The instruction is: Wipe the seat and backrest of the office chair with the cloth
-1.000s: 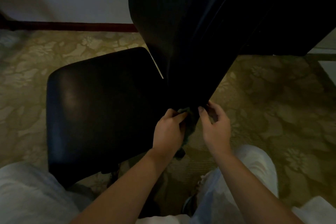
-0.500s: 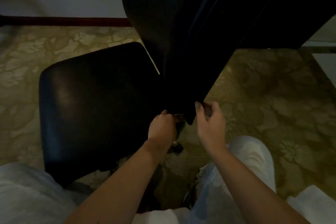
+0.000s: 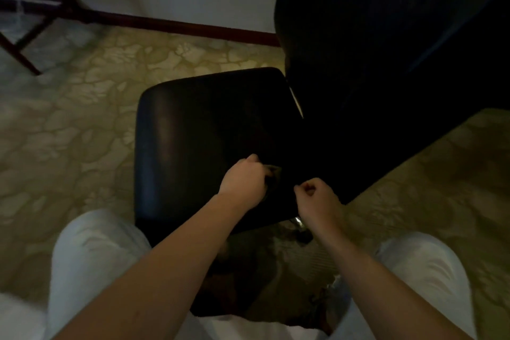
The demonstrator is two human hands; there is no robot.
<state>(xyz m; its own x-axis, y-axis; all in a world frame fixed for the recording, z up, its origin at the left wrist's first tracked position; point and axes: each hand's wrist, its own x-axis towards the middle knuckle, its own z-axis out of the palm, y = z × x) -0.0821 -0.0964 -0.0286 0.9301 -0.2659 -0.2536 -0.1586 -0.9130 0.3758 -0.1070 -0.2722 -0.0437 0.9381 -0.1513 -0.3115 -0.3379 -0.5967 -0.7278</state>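
Note:
The black office chair's seat [image 3: 193, 132] fills the middle of the view. Its dark backrest [image 3: 372, 63] rises at the upper right. My left hand [image 3: 242, 182] rests over the seat's rear right part and grips a dark cloth [image 3: 273, 173], of which only a small bunched bit shows past my fingers. Just to the right, my right hand [image 3: 317, 196] sits by the backrest's lower edge. Its fingers are curled into a loose fist, and I see nothing in it.
Patterned beige carpet [image 3: 69, 132] surrounds the chair. A white wall with a dark red skirting board [image 3: 193, 26] runs behind it. A dark wooden frame [image 3: 33, 16] stands at the upper left. My knees in light trousers [image 3: 93, 251] flank the chair base.
The view has swung right and down, so the seat now lies centred. My left hand moved with the cloth from the backrest's lower tip onto the seat. My right hand's fingers have curled.

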